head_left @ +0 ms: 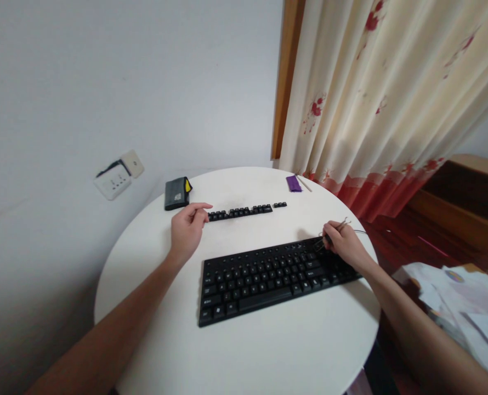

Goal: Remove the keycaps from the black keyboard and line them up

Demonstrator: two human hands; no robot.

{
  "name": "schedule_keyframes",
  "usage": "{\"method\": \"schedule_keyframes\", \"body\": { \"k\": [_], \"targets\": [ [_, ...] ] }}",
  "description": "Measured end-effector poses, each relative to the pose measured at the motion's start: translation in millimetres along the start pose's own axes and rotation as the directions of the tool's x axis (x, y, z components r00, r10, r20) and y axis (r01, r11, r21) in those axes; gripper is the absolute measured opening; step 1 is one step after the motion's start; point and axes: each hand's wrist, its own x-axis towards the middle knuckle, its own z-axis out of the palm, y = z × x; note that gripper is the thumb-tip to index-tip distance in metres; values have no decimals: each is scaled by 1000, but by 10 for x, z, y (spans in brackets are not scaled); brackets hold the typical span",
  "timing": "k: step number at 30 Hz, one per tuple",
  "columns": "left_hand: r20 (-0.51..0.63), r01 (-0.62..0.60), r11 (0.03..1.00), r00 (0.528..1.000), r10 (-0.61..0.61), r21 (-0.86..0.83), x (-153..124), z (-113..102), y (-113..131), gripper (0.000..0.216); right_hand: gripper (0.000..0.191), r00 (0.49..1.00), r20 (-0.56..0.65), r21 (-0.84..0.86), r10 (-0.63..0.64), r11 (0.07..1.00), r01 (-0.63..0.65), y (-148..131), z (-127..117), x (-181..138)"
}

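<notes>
A black keyboard [264, 280] lies slightly angled on the white round table [162, 340]. Its top row beneath the upper edge looks bare of keycaps. My right hand [340, 241] is closed around a wire keycap puller [319, 243] over the keyboard's upper right part, hiding some keys there. Thin wire ends stick out above the fingers. Further back, loose black keycaps [239, 212] stand in a line. Beside the left end of that line hovers my left hand [188, 227], index finger stretched out and the other fingers loosely bent, with nothing visible in it.
At the back left of the table is a dark wallet-like case [176, 193] with a yellow bit. A purple pouch [293, 184] and a thin stick [304, 184] lie at the back right. Papers [458, 302] are piled right of the table. Wall and curtain [375, 109] stand behind.
</notes>
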Motion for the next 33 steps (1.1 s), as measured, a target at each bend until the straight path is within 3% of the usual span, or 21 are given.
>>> {"method": "schedule_keyframes", "body": {
  "k": [5,8,11,16,18,23,28,33],
  "targets": [
    [85,15,999,996,-11,-37,-27,27,7,23,23,998,-9,156,67,986,-65,-93,-10,-9],
    [237,58,995,971,-36,-87,-72,64,58,23,27,999,-30,199,17,980,-11,-238,87,-7],
    [423,108,983,905,-36,-147,-154,133,140,28,32,997,5,267,-73,961,69,-469,302,15],
    [668,259,938,743,-42,-230,-308,242,264,41,31,948,137,371,-286,903,219,-904,762,82],
    [703,328,904,710,-44,-275,-345,257,283,45,30,921,164,383,-354,883,271,-1012,920,101],
    [698,418,841,713,-70,-343,-365,264,218,41,28,906,169,408,-387,865,293,-1047,1150,80],
    [699,433,823,712,-64,-366,-379,284,149,33,24,890,175,375,-421,864,336,-1002,1174,-31],
    [742,459,808,669,-41,-370,-398,278,206,27,22,879,165,235,-447,883,406,-984,1183,-169]
  ]
}}
